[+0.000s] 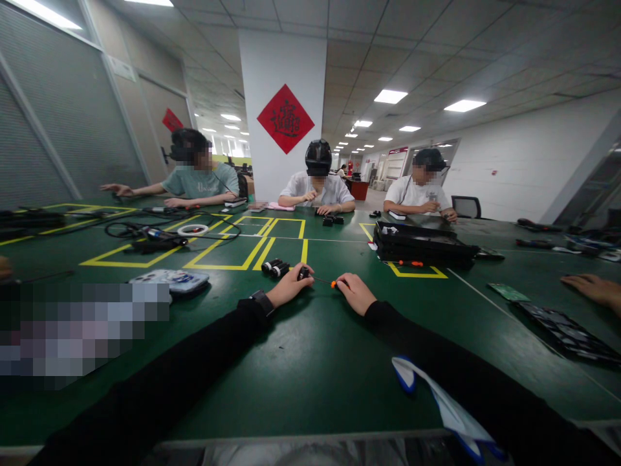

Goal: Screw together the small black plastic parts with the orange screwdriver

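Observation:
My left hand (291, 286) is closed around a small black cylindrical part (303, 273), low over the green table. My right hand (357, 291) grips the orange handle of a screwdriver (334, 284). The screwdriver's thin shaft points left toward the black part; whether its tip touches the part is too small to tell. Just behind my left hand, several black cylinders (275, 267) with pale bands lie side by side on the table. A dark watch is on my left wrist, and black sleeves cover both arms.
A black tray (424, 244) stands at the right rear, with an orange-handled tool (411, 263) before it. Left are a patterned case (177, 283) and cables (145, 233). A green circuit board (507, 292) lies right, near another person's hand (594, 288). Three people sit opposite.

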Motion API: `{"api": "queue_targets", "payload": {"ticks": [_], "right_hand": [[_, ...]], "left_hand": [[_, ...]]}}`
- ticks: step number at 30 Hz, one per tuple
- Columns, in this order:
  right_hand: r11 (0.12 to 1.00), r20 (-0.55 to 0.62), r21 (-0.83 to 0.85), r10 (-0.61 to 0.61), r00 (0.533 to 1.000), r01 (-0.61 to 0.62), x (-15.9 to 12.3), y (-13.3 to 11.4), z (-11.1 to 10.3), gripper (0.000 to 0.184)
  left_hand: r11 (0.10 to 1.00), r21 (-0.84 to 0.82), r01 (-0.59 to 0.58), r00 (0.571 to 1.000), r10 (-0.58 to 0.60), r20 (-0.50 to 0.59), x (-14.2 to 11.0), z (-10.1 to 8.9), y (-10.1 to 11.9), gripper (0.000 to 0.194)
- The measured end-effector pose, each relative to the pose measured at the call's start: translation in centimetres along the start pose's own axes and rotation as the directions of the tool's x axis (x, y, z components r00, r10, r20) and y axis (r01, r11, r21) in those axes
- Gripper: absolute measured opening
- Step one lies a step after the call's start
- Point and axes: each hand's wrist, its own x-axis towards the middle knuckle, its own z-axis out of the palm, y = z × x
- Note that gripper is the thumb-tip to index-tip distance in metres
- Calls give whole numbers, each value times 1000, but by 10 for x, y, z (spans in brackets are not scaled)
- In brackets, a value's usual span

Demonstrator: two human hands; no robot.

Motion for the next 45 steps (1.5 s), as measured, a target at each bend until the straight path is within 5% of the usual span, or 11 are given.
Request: {"api": "queue_targets", "payload": {"ticks": [45], "right_hand": [[999,-12,-3,-32,999,32,-1,2,0,11]], "left_hand": [[1000,21,-6,1000,6,3,0,-1,-1,29]]}}
